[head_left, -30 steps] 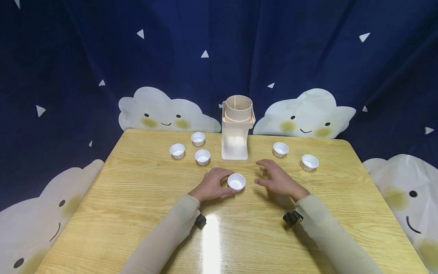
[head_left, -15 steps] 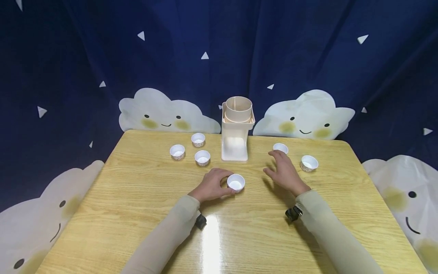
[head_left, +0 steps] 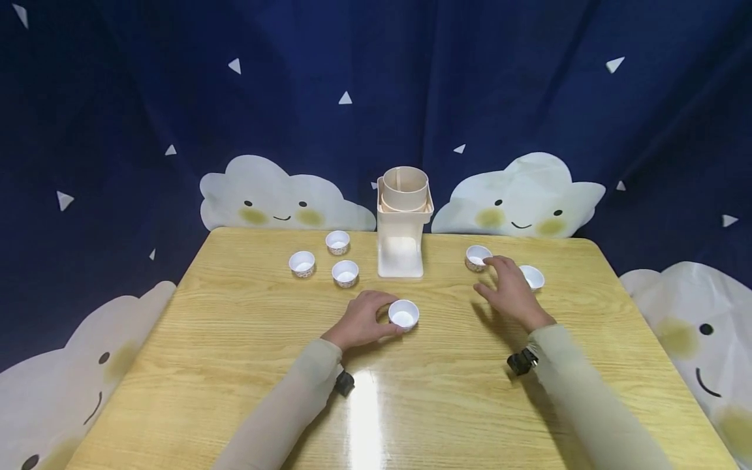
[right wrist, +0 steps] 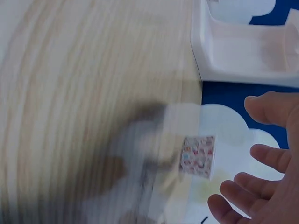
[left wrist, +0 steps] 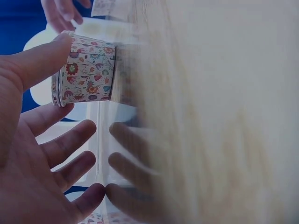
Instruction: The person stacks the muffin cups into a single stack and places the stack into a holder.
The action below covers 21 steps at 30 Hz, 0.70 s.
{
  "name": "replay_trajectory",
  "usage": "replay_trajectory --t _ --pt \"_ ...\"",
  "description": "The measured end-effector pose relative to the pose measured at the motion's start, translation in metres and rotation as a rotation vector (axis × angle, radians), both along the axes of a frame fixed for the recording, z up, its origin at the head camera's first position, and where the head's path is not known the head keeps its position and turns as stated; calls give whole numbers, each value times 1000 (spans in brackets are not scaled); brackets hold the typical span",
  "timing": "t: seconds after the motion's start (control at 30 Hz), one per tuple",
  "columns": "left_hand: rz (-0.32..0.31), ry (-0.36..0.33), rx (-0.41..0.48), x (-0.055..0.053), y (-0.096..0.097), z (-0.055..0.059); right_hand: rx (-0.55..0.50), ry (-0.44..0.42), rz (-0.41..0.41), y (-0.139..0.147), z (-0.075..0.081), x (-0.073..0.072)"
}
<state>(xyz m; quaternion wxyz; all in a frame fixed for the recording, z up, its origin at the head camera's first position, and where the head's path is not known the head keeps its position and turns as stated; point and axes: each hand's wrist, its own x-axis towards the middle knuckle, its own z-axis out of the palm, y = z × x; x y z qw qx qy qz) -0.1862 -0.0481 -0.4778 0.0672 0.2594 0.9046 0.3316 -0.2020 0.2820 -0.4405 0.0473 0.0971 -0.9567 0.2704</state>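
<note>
My left hand pinches a white-lined paper baking cup between thumb and index finger at the middle of the table. Its flowered outer wall shows in the left wrist view, where the cup has its base right at the wood. Over on the right, my right hand hovers with spread fingers and holds nothing. Its fingertips overlap one baking cup in the head view, while the hand partly hides another baking cup. The right wrist view shows a flowered cup out beyond the fingers.
A cream plastic stand with a round holder on top rises at the back centre. Left of it, baking cups stand in a group, among them a front cup. The wooden table ends at a blue curtain.
My right hand has moved to the right and a little away from me, out toward the two right-hand baking cups. The left hand keeps its hold on the middle cup.
</note>
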Motion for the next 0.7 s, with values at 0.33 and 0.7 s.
replay_trajectory --t 0.33,0.7 --pt "8 5 9 0 1 -1 -12 -57 -71 26 9 1" --pt "3 13 16 -1 1 -2 -9 -62 -129 53 9 -7"
